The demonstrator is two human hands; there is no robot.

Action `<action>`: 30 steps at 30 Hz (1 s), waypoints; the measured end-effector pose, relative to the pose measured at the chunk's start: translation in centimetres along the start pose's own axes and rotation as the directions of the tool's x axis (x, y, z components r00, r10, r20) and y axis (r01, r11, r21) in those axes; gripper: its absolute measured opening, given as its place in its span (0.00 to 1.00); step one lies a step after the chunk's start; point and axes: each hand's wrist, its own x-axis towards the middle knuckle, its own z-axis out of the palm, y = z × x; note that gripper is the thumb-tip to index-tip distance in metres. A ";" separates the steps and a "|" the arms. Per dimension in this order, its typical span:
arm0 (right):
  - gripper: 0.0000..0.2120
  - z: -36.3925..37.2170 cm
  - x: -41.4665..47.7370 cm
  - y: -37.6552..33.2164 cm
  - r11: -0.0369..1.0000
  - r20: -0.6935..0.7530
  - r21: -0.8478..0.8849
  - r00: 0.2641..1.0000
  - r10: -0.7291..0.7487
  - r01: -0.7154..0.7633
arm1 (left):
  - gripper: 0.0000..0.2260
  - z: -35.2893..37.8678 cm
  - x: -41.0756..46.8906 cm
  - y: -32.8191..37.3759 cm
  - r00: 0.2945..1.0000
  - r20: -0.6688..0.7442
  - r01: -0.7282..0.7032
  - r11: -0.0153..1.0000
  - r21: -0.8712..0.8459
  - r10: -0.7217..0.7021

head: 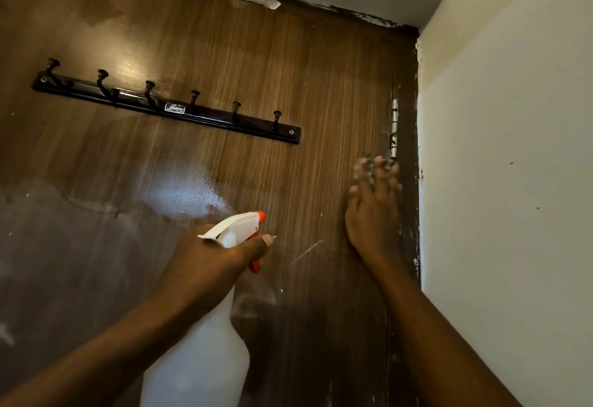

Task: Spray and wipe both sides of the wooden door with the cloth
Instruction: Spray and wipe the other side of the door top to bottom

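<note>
Left fingers gripping translucent spray bottle, right fingers flat on cloth, grained door

Left forearm bare and sleeveless up to the frame edge, right forearm likewise uncovered, both wrists bare, left hand with a short rounded thumbnail showing, right hand slim, its fingertips motion-blurred
</note>
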 end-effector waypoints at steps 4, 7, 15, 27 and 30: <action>0.25 0.0 -7.7 4.3 0.983 0.041 0.029 0.982 -0.185 0.184 | 0.13 2.0 -1.7 0.0 0.999 -0.003 0.032 0.999 0.018 -0.032; 0.26 -0.3 -12.7 7.4 1.000 -0.003 -0.026 1.000 -0.003 0.003 | 0.27 4.1 -3.4 -0.5 0.996 0.044 0.069 0.994 0.089 -0.073; 0.26 1.2 -11.0 2.7 0.984 -0.069 0.012 0.981 0.179 -0.178 | 0.28 5.2 -4.6 -2.3 0.993 0.065 0.097 0.994 0.056 -0.101; 0.24 1.1 -14.6 1.1 0.999 -0.069 -0.030 0.997 -0.038 0.036 | 0.26 -0.8 -5.4 -4.6 0.996 -0.025 0.088 0.993 -0.072 -0.090; 0.24 2.5 -10.4 -4.9 0.997 -0.086 0.018 0.993 -0.077 0.079 | 0.23 -2.2 -4.8 -4.7 0.997 -0.046 0.063 0.996 -0.067 -0.066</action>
